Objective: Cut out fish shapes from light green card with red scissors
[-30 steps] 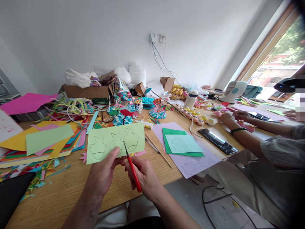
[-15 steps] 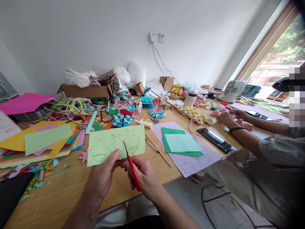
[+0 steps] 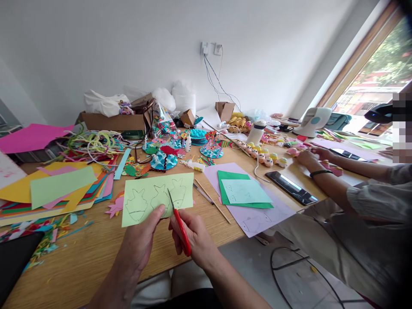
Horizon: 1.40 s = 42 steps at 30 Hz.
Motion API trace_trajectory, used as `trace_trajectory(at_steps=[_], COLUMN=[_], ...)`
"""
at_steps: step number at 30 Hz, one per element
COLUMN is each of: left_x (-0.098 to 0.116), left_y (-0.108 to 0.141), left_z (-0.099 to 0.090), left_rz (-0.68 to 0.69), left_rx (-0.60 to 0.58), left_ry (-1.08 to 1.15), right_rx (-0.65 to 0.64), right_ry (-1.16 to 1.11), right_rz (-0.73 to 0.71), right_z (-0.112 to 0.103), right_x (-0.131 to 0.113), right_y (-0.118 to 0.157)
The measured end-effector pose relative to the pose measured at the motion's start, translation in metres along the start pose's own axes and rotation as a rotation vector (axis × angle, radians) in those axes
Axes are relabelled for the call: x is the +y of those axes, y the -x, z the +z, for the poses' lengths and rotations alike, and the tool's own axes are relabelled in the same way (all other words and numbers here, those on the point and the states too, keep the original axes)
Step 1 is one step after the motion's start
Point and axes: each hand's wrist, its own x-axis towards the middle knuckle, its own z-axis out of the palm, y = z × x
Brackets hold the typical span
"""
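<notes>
My left hand [image 3: 144, 227] pinches the lower edge of a light green paper sheet [image 3: 127, 193], thumb on the front. Three fish outlines are drawn on it in dark line. In my right hand [image 3: 191, 234] is a pair of scissors [image 3: 181, 234] with red handles, the blade pointing up across the sheet between the middle and right fish. Whether the blades are parted, I cannot make out. Both hands are close together above the table's front edge.
Coloured paper sheets [image 3: 62, 186] and scraps [image 3: 48, 236] lie at left. Two thin sticks [image 3: 219, 208], purple paper [image 3: 257, 223] and a phone [image 3: 291, 188] lie to the right. Paper crafts [image 3: 164, 159] stand behind. A co-worker's hands [image 3: 309, 159] are at the far right.
The green sheet has tilted and turned slightly, its left edge shifting a little right. My right hand with the scissors has hardly moved.
</notes>
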Motion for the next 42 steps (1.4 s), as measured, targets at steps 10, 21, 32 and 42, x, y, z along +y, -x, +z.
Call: trace_trajectory(at_steps=[10,21,32,42], left_x=[0.000,-0.006,-0.010,-0.015], left_y=[0.006,0.009,0.013,0.015], left_z=[0.008,0.009,0.010,0.009], left_rz=[-0.045,-0.069,-0.110,-0.108], left_rx=[0.002,-0.013,0.015,-0.021], left_ry=[0.012,0.019,0.036,0.036], right_rx=[0.021,0.045,0.074,0.087], right_ry=[-0.035,-0.043,-0.046,-0.072], right_rz=[0.012,0.012,0.009,0.008], right_z=[0.000,-0.002,-0.001,-0.001], right_x=[-0.001,-0.003,-0.002,0.001], right_y=[0.000,0.001,0.001,0.002])
